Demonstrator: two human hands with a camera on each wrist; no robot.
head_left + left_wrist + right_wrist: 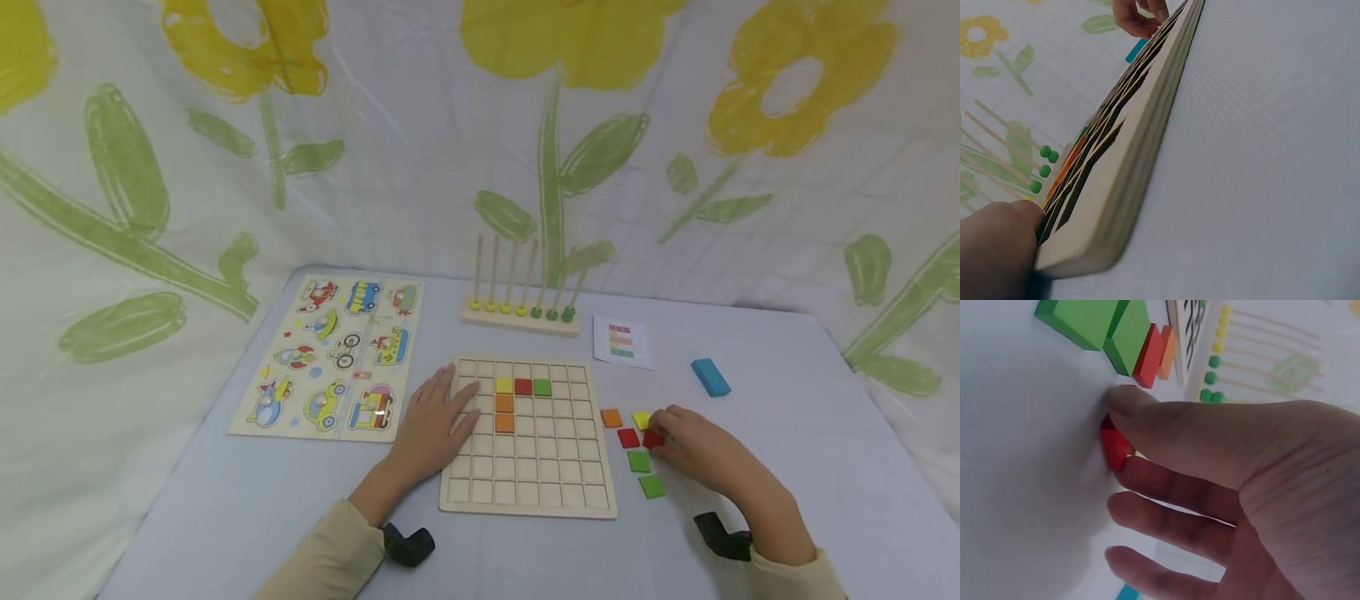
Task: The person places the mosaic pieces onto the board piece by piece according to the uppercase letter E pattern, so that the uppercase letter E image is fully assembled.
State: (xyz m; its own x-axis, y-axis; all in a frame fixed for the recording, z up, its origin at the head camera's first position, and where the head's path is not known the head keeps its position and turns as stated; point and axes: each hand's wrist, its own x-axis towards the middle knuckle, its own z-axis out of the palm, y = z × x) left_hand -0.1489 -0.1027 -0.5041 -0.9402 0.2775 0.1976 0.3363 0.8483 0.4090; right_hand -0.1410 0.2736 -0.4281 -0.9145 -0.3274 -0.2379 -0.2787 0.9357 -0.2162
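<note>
The wooden grid board (527,494) holds a yellow tile (504,385), a red tile (523,387), a green tile (542,387) and two orange tiles (505,414) in its cells. Spread fingers of the left hand (429,429) rest on the board's left edge. To the right of the board, the right hand (701,450) pinches a red tile (1115,445) between thumb and index finger, low over the table. Beside it lie an orange tile (611,418), a yellow tile (641,419), another red tile (628,437) and two green tiles (652,486).
A vehicle picture puzzle (306,422) lies at the left. Behind the board stands a peg rack (525,321) with yellow and green beads. A printed card (624,342) and a blue block (710,377) are at the right. A flowered cloth (405,167) hangs behind.
</note>
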